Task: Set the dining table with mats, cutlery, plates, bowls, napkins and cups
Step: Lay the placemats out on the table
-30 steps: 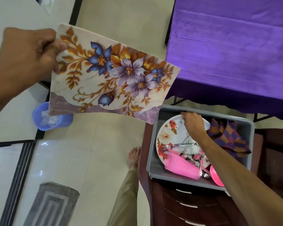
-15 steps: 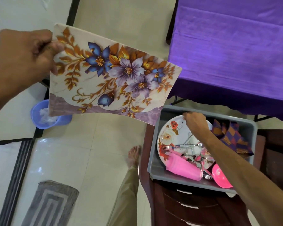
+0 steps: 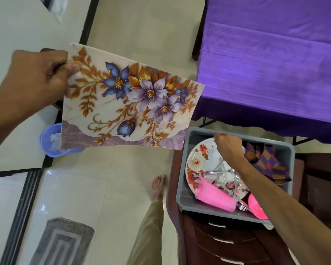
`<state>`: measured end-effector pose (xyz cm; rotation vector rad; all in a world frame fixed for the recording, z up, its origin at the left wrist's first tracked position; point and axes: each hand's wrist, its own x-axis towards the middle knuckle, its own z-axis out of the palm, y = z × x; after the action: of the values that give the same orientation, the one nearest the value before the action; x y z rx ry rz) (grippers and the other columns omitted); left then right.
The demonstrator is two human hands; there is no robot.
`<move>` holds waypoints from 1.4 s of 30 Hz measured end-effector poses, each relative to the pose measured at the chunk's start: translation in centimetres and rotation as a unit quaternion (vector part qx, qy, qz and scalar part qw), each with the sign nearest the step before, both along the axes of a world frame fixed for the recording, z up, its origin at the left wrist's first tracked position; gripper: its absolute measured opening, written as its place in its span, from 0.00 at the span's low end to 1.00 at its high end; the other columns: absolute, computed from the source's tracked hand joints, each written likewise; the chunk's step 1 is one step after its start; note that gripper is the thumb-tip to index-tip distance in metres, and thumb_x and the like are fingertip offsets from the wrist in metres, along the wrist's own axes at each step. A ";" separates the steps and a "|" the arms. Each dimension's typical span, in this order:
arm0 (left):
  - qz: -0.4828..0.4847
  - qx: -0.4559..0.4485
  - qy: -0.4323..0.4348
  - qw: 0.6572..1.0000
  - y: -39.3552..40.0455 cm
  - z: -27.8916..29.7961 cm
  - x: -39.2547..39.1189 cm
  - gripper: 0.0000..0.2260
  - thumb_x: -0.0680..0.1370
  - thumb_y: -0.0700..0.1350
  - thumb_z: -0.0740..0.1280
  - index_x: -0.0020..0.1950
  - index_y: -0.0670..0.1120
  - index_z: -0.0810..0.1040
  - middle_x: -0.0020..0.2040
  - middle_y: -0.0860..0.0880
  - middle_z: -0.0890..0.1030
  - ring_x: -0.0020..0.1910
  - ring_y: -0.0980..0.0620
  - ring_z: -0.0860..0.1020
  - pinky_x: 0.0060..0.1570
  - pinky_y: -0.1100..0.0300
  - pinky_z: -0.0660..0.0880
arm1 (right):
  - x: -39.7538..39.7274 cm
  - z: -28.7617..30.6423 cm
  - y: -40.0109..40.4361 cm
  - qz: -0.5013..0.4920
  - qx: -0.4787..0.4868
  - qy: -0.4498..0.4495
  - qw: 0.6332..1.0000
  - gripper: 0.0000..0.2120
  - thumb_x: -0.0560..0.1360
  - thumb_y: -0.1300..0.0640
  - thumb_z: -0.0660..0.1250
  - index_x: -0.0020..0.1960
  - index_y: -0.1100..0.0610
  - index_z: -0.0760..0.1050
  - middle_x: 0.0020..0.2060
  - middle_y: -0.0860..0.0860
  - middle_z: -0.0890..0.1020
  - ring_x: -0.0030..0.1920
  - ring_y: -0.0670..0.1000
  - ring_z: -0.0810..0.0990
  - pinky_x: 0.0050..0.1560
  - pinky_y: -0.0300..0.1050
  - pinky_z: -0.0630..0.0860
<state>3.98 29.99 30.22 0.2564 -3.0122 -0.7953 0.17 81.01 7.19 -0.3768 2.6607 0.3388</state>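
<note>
My left hand pinches the upper left corner of a floral place mat, which hangs in the air over the floor. My right hand reaches into a grey tub, its curled fingers at the far rim of a white flowered plate; what they hold is hidden. On the plate lie several forks and spoons, a stack of pink cups on its side and a pink bowl. Checked napkins sit in the tub's far right corner. The purple-clothed dining table stands beyond.
The tub rests on a dark wooden drawer cabinet. A blue plastic basin sits on the floor under the mat's left edge. A grey rug lies at lower left. My leg and bare foot stand beside the cabinet.
The right hand has shifted slightly along the plate's far rim inside the tub. The left hand keeps the mat held up, almost unmoved.
</note>
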 end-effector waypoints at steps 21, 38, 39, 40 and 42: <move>-0.100 -0.002 0.028 0.995 1.7 13.5 4.7 0.11 0.84 0.51 0.65 0.42 0.58 0.77 0.36 0.61 0.78 0.36 0.61 0.79 0.37 0.66 0.70 | 6.3 15.1 -4.0 -0.285 -0.410 -0.104 0.860 0.07 0.80 0.52 0.71 0.51 0.55 0.84 0.46 0.52 0.87 0.42 0.53 0.87 0.44 0.47 0.83; -0.020 0.245 0.078 0.966 -12.6 17.2 7.4 0.11 0.83 0.51 0.68 0.52 0.45 0.85 0.34 0.51 0.83 0.31 0.51 0.79 0.41 0.54 0.78 | 16.8 21.2 -16.0 -0.503 -0.696 -0.227 0.460 0.44 0.70 0.21 0.62 0.74 0.50 0.73 0.68 0.55 0.79 0.69 0.62 0.77 0.72 0.69 0.66; -0.013 0.251 0.068 0.966 -13.5 15.7 6.8 0.11 0.83 0.51 0.68 0.51 0.46 0.85 0.35 0.52 0.84 0.31 0.52 0.80 0.40 0.55 0.78 | 16.6 20.9 -17.1 -0.501 -0.713 -0.230 0.434 0.39 0.74 0.25 0.62 0.74 0.50 0.73 0.68 0.55 0.80 0.70 0.63 0.77 0.72 0.69 0.66; -0.002 0.251 0.058 0.966 -14.3 14.2 6.3 0.10 0.84 0.51 0.68 0.51 0.48 0.85 0.35 0.54 0.84 0.31 0.54 0.81 0.39 0.56 0.79 | 16.2 20.7 -18.1 -0.498 -0.727 -0.228 0.414 0.36 0.76 0.28 0.63 0.74 0.51 0.73 0.68 0.56 0.80 0.69 0.63 0.78 0.72 0.68 0.68; 0.023 0.249 0.039 0.967 -16.1 11.3 5.1 0.08 0.84 0.50 0.67 0.52 0.48 0.85 0.38 0.55 0.85 0.35 0.53 0.83 0.42 0.54 0.81 | 15.1 20.3 -20.0 -0.493 -0.741 -0.213 0.403 0.28 0.80 0.40 0.67 0.75 0.55 0.73 0.68 0.57 0.81 0.66 0.61 0.81 0.67 0.62 0.77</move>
<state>9.08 13.87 41.54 0.2891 -2.6695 -1.5083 15.26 61.04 27.54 0.6338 1.3573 -2.1691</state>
